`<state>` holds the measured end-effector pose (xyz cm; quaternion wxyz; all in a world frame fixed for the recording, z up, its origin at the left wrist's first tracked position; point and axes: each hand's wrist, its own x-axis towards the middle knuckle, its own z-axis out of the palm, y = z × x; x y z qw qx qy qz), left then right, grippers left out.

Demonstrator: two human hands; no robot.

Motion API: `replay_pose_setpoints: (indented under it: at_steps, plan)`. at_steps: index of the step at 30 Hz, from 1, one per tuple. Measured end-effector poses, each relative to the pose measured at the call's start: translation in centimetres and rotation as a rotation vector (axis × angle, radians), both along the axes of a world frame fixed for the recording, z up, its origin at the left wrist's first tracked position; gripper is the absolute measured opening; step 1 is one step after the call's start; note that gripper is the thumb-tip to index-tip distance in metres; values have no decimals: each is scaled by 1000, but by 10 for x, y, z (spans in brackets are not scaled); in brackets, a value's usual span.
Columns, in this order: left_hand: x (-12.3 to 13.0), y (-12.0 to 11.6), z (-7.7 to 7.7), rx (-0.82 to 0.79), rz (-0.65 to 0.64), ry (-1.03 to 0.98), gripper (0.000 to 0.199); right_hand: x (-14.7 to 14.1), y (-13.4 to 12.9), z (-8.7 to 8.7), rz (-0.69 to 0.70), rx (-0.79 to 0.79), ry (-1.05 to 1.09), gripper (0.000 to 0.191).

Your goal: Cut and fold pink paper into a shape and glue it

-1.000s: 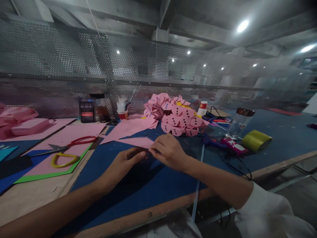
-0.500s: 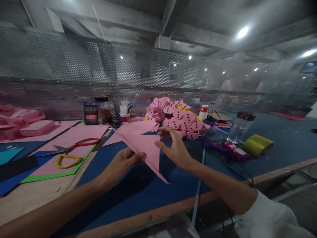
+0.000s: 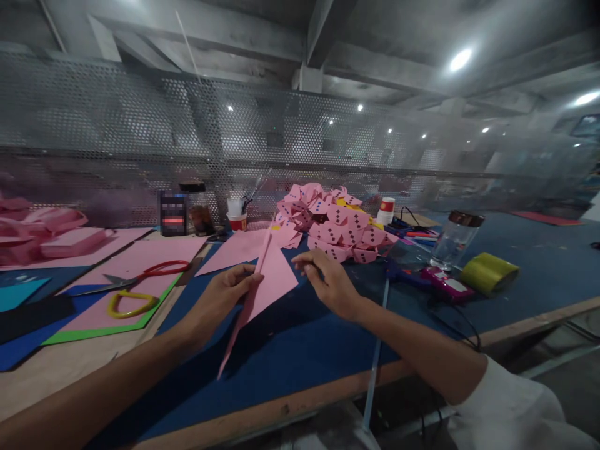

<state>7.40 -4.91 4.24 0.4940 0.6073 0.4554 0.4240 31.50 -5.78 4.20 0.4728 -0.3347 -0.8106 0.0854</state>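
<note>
A folded pink paper (image 3: 273, 279) with a long narrow rolled or folded edge is held above the blue table mat (image 3: 300, 356). My left hand (image 3: 229, 297) pinches its long edge between thumb and fingers. To the right of the paper, my right hand (image 3: 330, 281) is raised with bent fingers apart, not touching it. Behind both hands lie flat pink sheets (image 3: 234, 249) and a heap of folded pink paper pieces (image 3: 344, 228) with dark dot patterns.
Red-handled scissors (image 3: 164, 269) and a yellow handle (image 3: 132, 304) lie on papers at left. At right are a clear jar (image 3: 455, 240), a yellow roll (image 3: 490, 275) and a magenta tool (image 3: 447, 285). Paper cups (image 3: 237, 219) stand behind, before a perforated metal screen (image 3: 281, 137).
The held paper has turned, so its long edge now slants from upper right to lower left. My left hand has shifted slightly left and up; my right hand has moved slightly down.
</note>
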Motion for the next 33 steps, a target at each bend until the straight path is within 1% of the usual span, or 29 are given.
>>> replay_pose_setpoints:
  at_steps: [2,3,5,8,11,14,17,19,22,24,28,31,33]
  plan:
    - [0,1,-1,-21,-39,66,34,1,2,-1,-53,155,-103,31]
    - [0,3,-3,-36,-71,99,35,2,2,-2,-77,207,-177,32]
    - [0,6,-8,-51,-138,150,38,1,2,-4,-87,248,-333,36]
    - [-1,12,-16,2,-210,203,43,-1,1,-8,-36,257,-503,40]
    - [-3,16,-20,53,-280,270,43,-3,1,-10,18,233,-541,38]
    - [-3,15,-20,38,-334,277,41,-5,4,-12,35,150,-469,31]
    - [-2,12,-17,5,-372,306,41,-6,8,-14,30,76,-456,22]
    - [-3,10,-14,21,-406,358,39,-5,11,-17,41,46,-497,16]
    - [-8,11,-12,60,-463,417,36,-2,13,-19,24,1,-509,14]
    - [-13,15,-13,110,-439,458,36,1,14,-19,-24,-31,-483,12]
    - [-20,24,-18,250,-297,564,32,4,16,-19,-93,-81,-462,10]
    - [-21,25,-22,283,-272,595,30,4,16,-20,-95,-102,-479,11]
    - [-21,24,-24,298,-266,611,28,4,14,-19,-98,-71,-480,10]
